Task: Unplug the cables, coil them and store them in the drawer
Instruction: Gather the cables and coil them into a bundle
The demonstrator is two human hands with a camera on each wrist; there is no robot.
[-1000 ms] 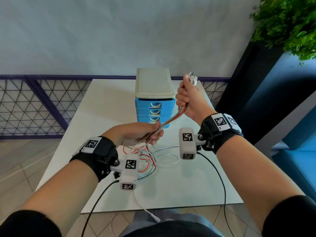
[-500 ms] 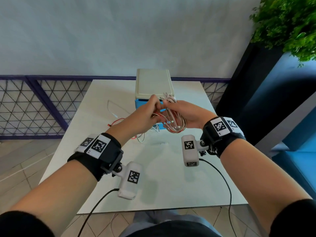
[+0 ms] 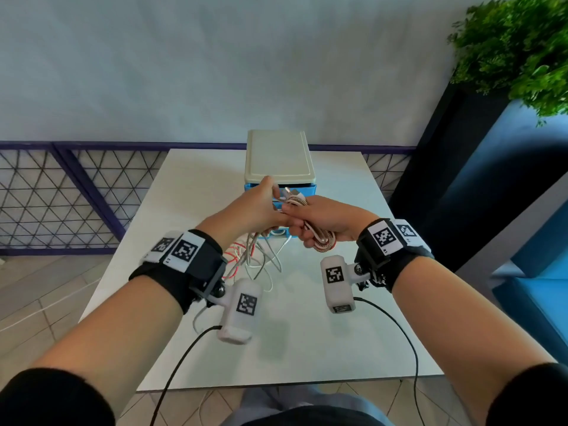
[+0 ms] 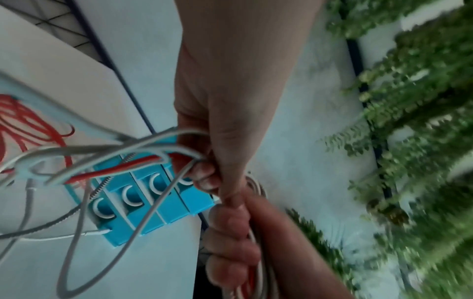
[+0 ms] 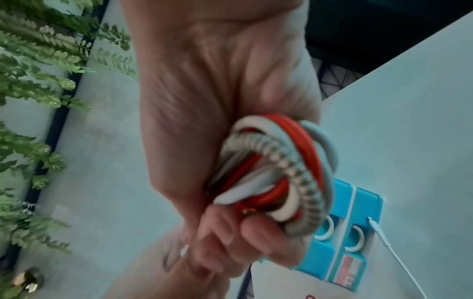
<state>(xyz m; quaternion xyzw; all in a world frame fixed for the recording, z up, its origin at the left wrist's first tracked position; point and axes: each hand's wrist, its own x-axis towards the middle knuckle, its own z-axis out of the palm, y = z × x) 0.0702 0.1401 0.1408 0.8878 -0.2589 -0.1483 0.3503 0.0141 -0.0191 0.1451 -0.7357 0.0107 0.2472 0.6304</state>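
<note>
Right hand (image 3: 325,221) grip on cables (image 3: 322,241) unchanged, coil grown

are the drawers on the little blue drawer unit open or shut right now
Shut, those that show. On the small blue plastic drawer unit the visible drawer fronts sit flush in a row, none pulled out; hands and cables hide part of it in the head view.

Looks like an office lounge or lobby corner, not a home. Small white table (image 3: 190,192) at frame centre against a plain pale wall (image 3: 215,56); purple-framed wire-mesh panel (image 3: 61,195) at left; dark planter with green foliage (image 3: 516,47) upper right; blue upholstered seating (image 3: 541,272) at right; tiled floor (image 3: 40,290) lower left.
</note>
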